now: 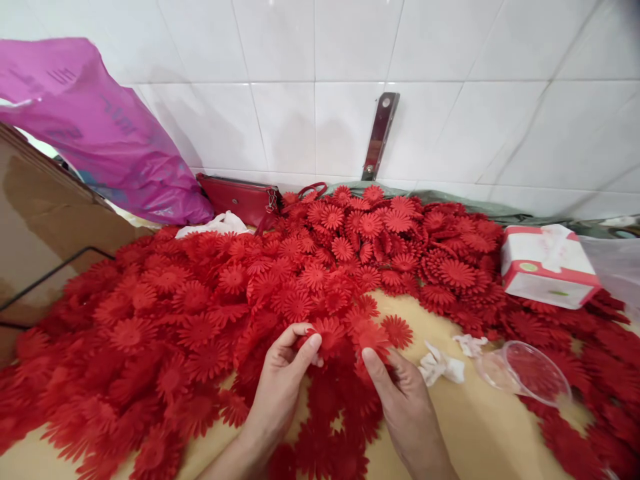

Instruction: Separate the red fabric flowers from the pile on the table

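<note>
Thumb and fingers of my left hand [283, 373] pinch a red flower-shaped cutout [330, 335] by its left edge. My right hand [400, 393] grips another red petal cutout [371, 339] between thumb and fingers, close beside the first. Whether either hand holds more than one layer I cannot tell. Below and between the hands lie more red flower cutouts [325, 427]. A single red flower [397, 331] rests just beyond my right hand. A large heap of the same flowers [200, 333] spreads to the left and back.
A tissue box [550, 267] stands at the right on more flowers. Crumpled tissues [440, 363] and a clear plastic cup [537, 373] lie on the tan tabletop [480, 427]. At the back left are a red purse [240, 200], a purple bag [120, 133] and a cardboard box [55, 227].
</note>
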{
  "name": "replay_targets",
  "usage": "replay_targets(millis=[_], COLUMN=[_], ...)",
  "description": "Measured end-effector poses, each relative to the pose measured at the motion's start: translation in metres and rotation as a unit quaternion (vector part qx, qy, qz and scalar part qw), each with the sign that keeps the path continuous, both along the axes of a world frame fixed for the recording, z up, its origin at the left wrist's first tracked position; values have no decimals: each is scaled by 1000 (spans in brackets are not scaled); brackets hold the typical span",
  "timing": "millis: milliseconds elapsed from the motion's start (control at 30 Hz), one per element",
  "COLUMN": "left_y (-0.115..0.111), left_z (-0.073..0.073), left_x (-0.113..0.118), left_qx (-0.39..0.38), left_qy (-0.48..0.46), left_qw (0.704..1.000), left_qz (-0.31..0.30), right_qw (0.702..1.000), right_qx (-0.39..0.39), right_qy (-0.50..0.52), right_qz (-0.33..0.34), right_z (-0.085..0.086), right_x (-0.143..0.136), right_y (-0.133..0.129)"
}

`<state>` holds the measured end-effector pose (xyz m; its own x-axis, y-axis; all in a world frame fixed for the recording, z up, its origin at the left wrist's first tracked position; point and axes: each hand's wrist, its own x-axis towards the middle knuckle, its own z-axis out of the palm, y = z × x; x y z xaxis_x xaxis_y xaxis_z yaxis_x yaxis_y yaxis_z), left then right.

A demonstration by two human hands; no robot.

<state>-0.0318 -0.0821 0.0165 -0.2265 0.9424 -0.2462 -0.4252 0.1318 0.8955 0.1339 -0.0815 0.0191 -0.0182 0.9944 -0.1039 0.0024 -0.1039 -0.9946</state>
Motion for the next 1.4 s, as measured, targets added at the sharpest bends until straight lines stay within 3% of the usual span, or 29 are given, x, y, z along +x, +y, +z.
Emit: replay_targets(millis=[200, 467, 767, 1033, 1200, 1400], left_y=[0, 0, 1, 0, -4, -2], left_z=[0, 3, 6, 5, 8, 13], left_x=[1, 2, 3, 1, 4, 9], left_qx=[-13, -25, -34, -13, 11, 42], left_qy=[-28, -24, -55, -21, 52, 44], left_qw=[1000, 999, 998, 1000, 996, 992], left_qz=[1, -3, 4, -19, -71, -112], right_qw=[996, 998, 998, 980, 980, 978], right_qx=[-36, -28, -23, 145, 163, 173], right_qy=[74, 48, 49, -109, -114, -109], right_qz=[-29, -15, -45, -83, -32, -40], right_z=[-3, -4, -13, -6, -5, -1], right_x=[0, 0, 2, 1, -1, -4], right_y=[3, 3, 1, 2, 0, 1])
